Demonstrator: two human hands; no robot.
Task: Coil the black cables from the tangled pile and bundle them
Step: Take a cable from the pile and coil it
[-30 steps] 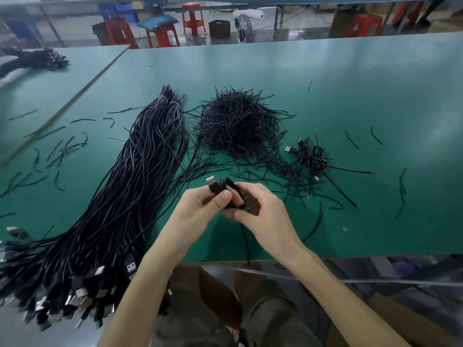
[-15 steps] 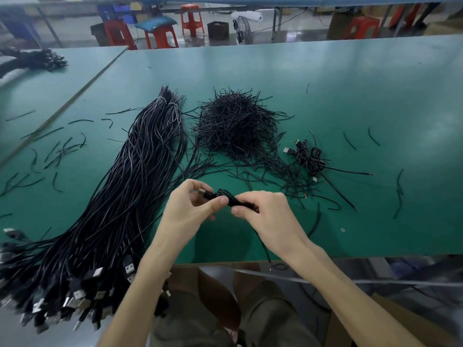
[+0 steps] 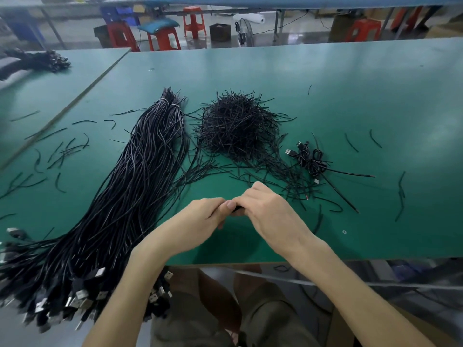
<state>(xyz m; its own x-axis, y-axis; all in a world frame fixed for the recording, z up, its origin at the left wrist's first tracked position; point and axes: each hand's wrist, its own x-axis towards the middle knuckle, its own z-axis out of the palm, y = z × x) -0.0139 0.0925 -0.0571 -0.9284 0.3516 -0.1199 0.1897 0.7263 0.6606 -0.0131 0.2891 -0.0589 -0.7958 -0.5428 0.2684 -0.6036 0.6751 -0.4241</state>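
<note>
In the lower middle of the picture, the left hand [image 3: 200, 217] and right hand [image 3: 266, 211] are pinching a thin bendy black cable coil [image 3: 237, 209] between them, mostly hidden. It is looking light and springy, so gripping its middle tight should stop loops popping open.
</note>
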